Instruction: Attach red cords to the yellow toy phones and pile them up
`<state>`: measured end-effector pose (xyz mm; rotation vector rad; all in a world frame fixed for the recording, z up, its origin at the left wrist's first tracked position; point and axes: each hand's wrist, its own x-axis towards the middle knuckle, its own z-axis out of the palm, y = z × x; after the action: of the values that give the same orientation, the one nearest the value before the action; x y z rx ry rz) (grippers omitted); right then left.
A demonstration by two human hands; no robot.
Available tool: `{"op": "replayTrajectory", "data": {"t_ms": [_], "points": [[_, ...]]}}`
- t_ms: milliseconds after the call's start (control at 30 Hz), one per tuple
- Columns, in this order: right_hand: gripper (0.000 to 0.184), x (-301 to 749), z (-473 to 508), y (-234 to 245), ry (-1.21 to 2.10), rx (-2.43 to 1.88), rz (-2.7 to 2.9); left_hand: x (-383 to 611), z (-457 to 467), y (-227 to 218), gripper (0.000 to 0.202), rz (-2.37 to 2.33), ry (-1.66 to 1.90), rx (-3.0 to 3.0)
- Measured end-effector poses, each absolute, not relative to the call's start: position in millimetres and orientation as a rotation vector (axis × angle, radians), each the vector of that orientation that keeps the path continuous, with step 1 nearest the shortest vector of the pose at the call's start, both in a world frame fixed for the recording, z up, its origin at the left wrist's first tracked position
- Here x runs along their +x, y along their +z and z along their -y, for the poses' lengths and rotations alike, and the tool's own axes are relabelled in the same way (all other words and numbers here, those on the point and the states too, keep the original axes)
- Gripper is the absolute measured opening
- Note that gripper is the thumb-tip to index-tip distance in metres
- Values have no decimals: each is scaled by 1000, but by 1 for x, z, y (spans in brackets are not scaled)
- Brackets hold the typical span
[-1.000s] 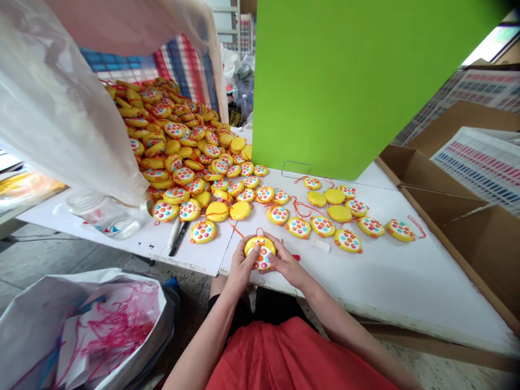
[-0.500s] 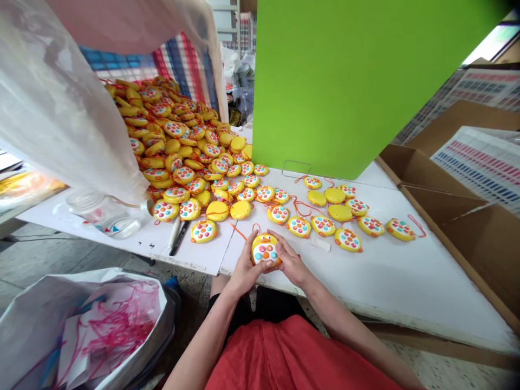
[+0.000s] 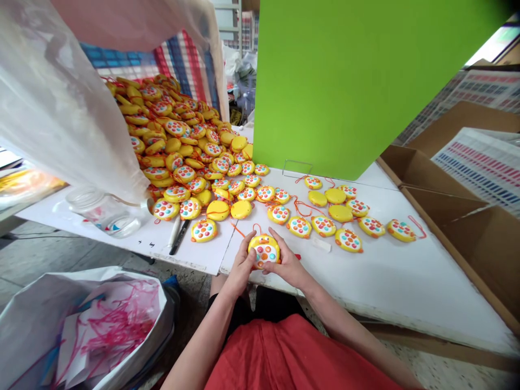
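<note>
Between my two hands is a yellow duck-shaped toy (image 3: 265, 251) with coloured buttons on a white belly, its face side up, near the table's front edge. My left hand (image 3: 242, 265) grips its left side, the thumb lying on the front. On the right side my right hand (image 3: 289, 264) holds it, with the thumb at the lower buttons. A thin orange cord sticks out above its head. Several similar toys lie around; one button-side up (image 3: 203, 231) is left of my hands, and another (image 3: 299, 227) is to the right. A small red object (image 3: 298, 257) shows beside my right hand.
A large heap of yellow toys (image 3: 174, 130) spills from a striped bag at the left. Near it are a clear jar (image 3: 103, 214) and a black marker (image 3: 179, 238). A green board (image 3: 345, 81) stands behind; cardboard boxes (image 3: 459, 216) flank the right. A white sack (image 3: 162, 303) sits below left.
My left thumb has moved up from the toy's lower edge to its left side, and my right thumb has come onto its lower front. The toy stays in both hands.
</note>
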<state>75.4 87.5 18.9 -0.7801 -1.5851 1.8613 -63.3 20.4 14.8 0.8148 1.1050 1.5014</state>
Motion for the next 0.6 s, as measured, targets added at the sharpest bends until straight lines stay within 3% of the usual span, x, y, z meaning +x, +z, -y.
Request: {"op": "replayTrajectory", "data": {"t_ms": [100, 267, 467, 600], "points": [[93, 76, -87, 22, 1959, -756, 1517, -63, -20, 15, 61, -1208, 1483, 887], [50, 76, -87, 20, 1953, -803, 1432, -59, -21, 15, 61, -1270, 1448, 1043], [36, 78, -94, 10, 2000, -890, 1100, -57, -19, 15, 109, -1130, 1320, 1175], [33, 79, -96, 1, 2438, -1000, 758, -61, -23, 20, 81, -1436, 1268, 1495]]}}
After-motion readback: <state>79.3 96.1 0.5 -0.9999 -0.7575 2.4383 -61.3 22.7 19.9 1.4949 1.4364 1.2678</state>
